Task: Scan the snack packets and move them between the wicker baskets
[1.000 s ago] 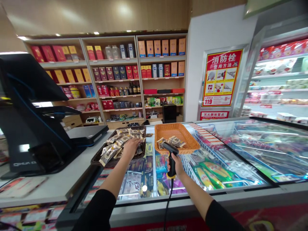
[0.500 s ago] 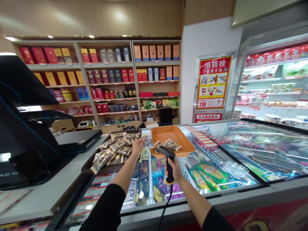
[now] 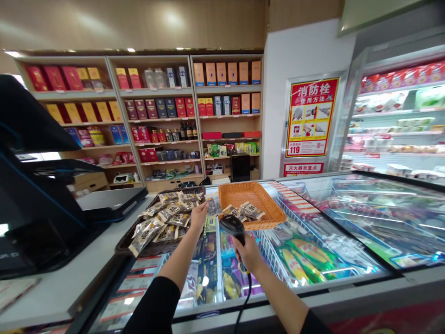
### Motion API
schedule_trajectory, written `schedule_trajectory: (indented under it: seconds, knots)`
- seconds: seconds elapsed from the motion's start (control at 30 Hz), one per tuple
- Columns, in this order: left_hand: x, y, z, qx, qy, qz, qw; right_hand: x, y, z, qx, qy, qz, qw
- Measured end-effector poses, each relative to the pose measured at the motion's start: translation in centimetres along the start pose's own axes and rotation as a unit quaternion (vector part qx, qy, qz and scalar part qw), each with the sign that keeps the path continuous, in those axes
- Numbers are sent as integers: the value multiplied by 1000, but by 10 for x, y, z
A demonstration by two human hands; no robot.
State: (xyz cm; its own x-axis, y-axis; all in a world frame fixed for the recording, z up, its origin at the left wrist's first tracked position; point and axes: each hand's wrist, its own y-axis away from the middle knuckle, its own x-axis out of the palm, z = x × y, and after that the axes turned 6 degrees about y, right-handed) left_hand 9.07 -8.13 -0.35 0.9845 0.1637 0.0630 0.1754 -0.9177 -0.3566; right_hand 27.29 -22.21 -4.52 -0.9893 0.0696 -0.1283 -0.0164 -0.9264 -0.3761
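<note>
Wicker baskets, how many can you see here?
2: a dark basket on the left, holding packets, and an orange basket to its right, beyond the scanner.

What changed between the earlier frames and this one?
The left hand moved right, off the packets in the dark basket, to a loose packet beside the orange basket; its grip is unclear. The right hand shifted the scanner left and nearer the person. Both baskets stayed put.

head-worn view, forward-down over freezer (image 3: 347, 296)
</note>
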Motion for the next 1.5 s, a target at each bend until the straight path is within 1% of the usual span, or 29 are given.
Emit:
schedule_trajectory:
  seconds: [0.1,0.2,0.33,0.5,0.63,0.83,1.0,1.17,1.33,1.4,1.47,1.5]
  knots:
    - [0,-1,3,-10,34,7,999,0,1,-2,-17,23,-22,999]
    - [1,-1,2,-19,19,-2,1000,0,1,-2,-8,17,-22,1000]
    - [1,0,0,-25,12,-5,1000,-1,1,-2,17,-11,-11,1000]
    - [2,2,-3,-18,-4,-8,1000,-4,-1,-3,20,-43,6,999]
    - [3,2,-5,-22,15,-5,1000,-6,-2,-1,27,-77,19,996]
    - [1,2,-3,-29,5,-10,1000,-6,-1,-2,54,-133,8,990]
    - [1,6,-11,-28,-4,-3,1000,-4,-2,-7,39,-121,25,992]
    - [3,13,-23,-34,-12,-10,999,-6,-4,-9,32,-114,33,992]
    - [3,11,-18,-34,-18,-14,999,-5,-3,-9,39,-125,38,991]
    - [3,9,-17,-16,-31,-18,999,-6,-3,-9,56,-145,19,988]
    - [3,9,-21,30,-63,-16,997,-13,-6,-8,76,-169,-16,983]
    - [4,10,-25,62,-89,-2,994,-18,-9,-7,85,-182,-37,979]
